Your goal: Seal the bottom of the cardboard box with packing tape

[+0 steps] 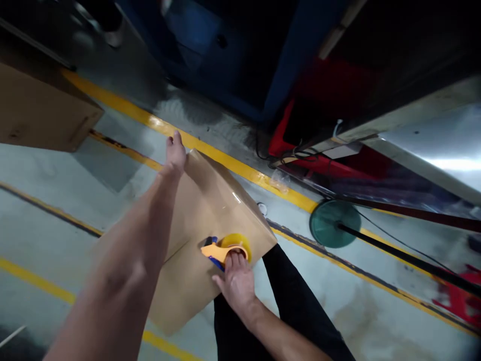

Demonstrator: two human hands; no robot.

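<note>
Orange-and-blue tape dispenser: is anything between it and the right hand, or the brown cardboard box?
Nothing visible: the right hand holds the dispenser directly, and no object shows between that and the box beneath. Whether they touch is unclear.

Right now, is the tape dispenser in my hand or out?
In: fingers of your right hand reach into the orange tape dispenser. Whether it touches the cardboard box, I cannot tell.

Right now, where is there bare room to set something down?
Floor lies bare between carton and left arm, and between trousers and green disc. The box is bare between left hand and tape dispenser. It is crowded where the right hand grips the tape dispenser, and among the cables.
</note>
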